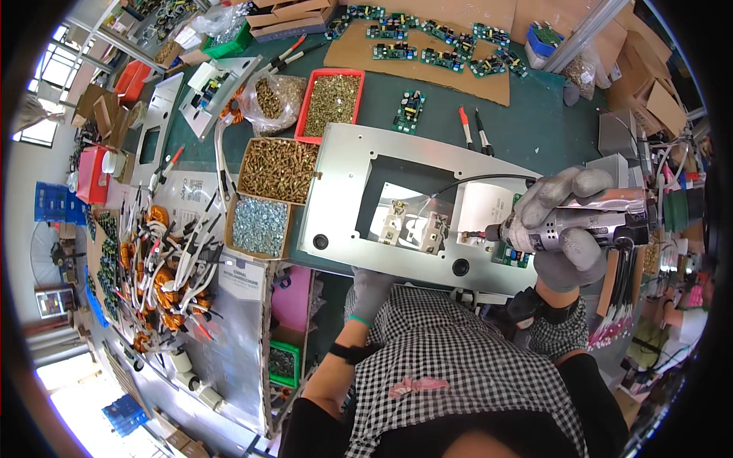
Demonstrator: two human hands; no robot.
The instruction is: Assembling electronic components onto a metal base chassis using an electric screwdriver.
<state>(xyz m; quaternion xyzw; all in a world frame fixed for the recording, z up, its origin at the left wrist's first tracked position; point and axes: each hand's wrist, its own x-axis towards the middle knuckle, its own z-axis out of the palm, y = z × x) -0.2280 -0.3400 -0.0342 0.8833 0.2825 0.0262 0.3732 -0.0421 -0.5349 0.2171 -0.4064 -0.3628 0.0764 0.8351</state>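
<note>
Right of the panel's (336, 164) cutout, the right hand (561, 229) grips a driver (588, 221), its long axis pointing left; the left hand (372, 290) presses flat and open on the near edge.

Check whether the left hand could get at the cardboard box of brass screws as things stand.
Probably yes. The left hand rests empty on the near edge of the metal panel, and the open box of brass screws sits just beyond the panel's left end, with nothing between them.

screw boxes (277, 169) left of panel (345, 200) (boards (432, 37) behind)
</note>
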